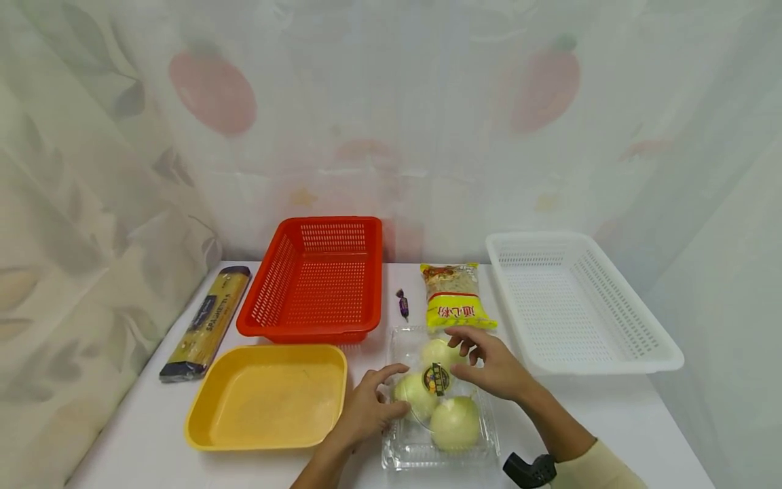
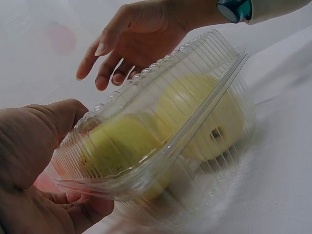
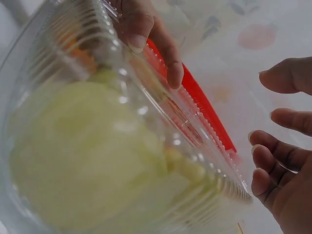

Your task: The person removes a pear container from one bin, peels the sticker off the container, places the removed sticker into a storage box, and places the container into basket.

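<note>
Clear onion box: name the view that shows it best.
Head view: the whole clear onion box shows from above, three onions inside, left hand on its side. Left wrist view shows only the ribbed lid and two onions; right wrist view gives a blurred close-up of one corner.

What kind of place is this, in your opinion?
Probably a staged sorting table, not a real kitchen: a white table curtained with printed cloth, empty baskets, packaged food such as spaghetti.

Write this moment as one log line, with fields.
left hand: grips clear onion box | right hand: open above box, apart | box: on white table
</note>
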Tool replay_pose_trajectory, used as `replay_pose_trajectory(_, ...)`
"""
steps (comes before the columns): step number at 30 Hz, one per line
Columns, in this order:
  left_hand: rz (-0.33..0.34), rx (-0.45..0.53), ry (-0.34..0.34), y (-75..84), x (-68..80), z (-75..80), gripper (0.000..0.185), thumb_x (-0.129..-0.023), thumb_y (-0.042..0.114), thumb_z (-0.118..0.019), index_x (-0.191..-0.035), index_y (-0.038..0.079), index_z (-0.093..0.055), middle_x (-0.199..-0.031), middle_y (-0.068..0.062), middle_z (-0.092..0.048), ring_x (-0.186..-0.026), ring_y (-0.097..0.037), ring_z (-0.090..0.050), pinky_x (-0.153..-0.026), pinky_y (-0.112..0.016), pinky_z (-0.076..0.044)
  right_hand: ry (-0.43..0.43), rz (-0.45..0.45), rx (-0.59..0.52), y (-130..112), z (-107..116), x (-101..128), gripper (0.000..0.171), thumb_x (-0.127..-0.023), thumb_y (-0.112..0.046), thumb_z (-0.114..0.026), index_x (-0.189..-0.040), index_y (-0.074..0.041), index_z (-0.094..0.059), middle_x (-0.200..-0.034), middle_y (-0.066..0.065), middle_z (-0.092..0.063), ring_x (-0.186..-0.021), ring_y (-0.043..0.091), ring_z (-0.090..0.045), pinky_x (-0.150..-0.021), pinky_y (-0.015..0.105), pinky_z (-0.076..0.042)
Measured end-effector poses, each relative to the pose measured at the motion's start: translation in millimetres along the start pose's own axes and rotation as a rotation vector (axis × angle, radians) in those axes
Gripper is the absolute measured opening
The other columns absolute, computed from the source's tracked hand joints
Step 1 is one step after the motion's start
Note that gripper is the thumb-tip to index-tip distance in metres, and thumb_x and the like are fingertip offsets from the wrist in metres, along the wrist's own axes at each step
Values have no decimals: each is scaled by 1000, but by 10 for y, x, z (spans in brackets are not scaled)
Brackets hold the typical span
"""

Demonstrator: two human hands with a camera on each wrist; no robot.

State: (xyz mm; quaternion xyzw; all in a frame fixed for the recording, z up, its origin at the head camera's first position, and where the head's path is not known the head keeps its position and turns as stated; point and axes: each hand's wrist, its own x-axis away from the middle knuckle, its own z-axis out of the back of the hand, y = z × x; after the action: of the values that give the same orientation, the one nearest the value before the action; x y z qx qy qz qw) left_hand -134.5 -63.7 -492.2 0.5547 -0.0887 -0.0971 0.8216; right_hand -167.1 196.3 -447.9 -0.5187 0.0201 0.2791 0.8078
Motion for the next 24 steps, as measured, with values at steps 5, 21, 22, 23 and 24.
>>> replay_pose_trajectory(5, 2, 1, 1, -7, 1, 3, 58, -70, 16, -78, -125, 23, -64, -102, -10, -49, -70, -20, -45, -52, -29, -42, -68, -17, -6, 23, -39, -62, 49, -83, -4, -74, -129, -7, -57, -104, 15, -60, -86, 38, -53, -68, 30, -49)
replay_pose_trajectory(21, -15, -19, -2, 9, 9, -2, 56, -71, 17, -79, -124, 22, -64, -102, -9, -49, -69, -19, -45, -54, -29, -40, -189, -24, 85, 29, -67, -145, 54, -80, -9, -72, -131, 0, -56, -100, 9, -63, -82, 26, -57, -67, 31, -50)
replay_pose_trajectory(22, -15, -18, -2, 9, 9, -2, 56, -71, 17, -79, -124, 22, -64, -101, -9, -49, -69, -19, -45, -54, -29, -40, -192, -21, 92, 30, -65, -147, 54, -80, -9, -72, -131, -1, -56, -100, 9, -63, -82, 26, -57, -66, 31, -50)
replay_pose_trajectory(23, -14, -16, -1, 8, 7, -3, 56, -71, 17, -79, -124, 23, -64, -101, -9, -49, -69, -19, -45, -54, -28, -40, -195, -18, 99, 34, -65, -151, 53, -80, -10, -72, -130, -1, -56, -100, 8, -63, -82, 26, -58, -66, 31, -50)
replay_pose_trajectory(24, -15, -17, 0, 7, 7, -4, 56, -71, 17, -79, -124, 23, -64, -101, -9, -49, -69, -19, -45, -53, -28, -41, -198, -17, 107, 39, -65, -154, 53, -80, -10, -72, -130, -1, -56, -99, 8, -63, -82, 25, -58, -66, 31, -50)
